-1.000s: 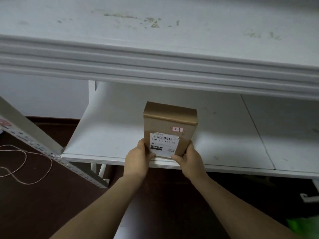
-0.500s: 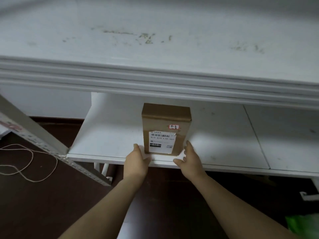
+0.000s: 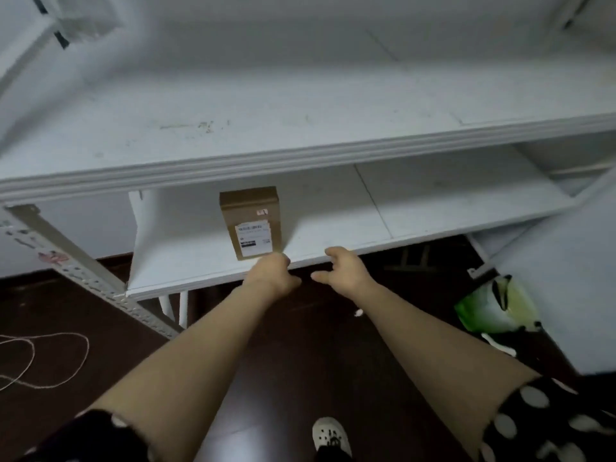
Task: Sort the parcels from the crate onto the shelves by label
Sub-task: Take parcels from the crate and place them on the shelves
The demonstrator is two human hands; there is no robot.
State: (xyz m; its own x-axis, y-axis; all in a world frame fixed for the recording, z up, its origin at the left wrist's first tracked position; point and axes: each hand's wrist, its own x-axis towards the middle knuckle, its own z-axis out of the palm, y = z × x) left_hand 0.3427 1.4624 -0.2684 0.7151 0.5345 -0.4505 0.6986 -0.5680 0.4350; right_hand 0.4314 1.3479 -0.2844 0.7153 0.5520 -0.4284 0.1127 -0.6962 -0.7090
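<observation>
Brown cardboard box (image 3: pixel 250 225), matte and crisp-edged, stands upright near the front lip of the white lower shelf (image 3: pixel 186 265), with a printed white label (image 3: pixel 253 240) on its near face. Left hand (image 3: pixel 271 273) lies at the box's 5 o'clock corner and right hand (image 3: pixel 343 266) farther out at 4 o'clock; both hold nothing, fingers loosely curled. Judged light, stiff and not slippery, the box is best gripped by its two side faces.

single head view, looking forward and down, close over forearms, facing white shelf (image 3: pixel 333 228) and dark floor (image 3: pixel 300 361)
</observation>
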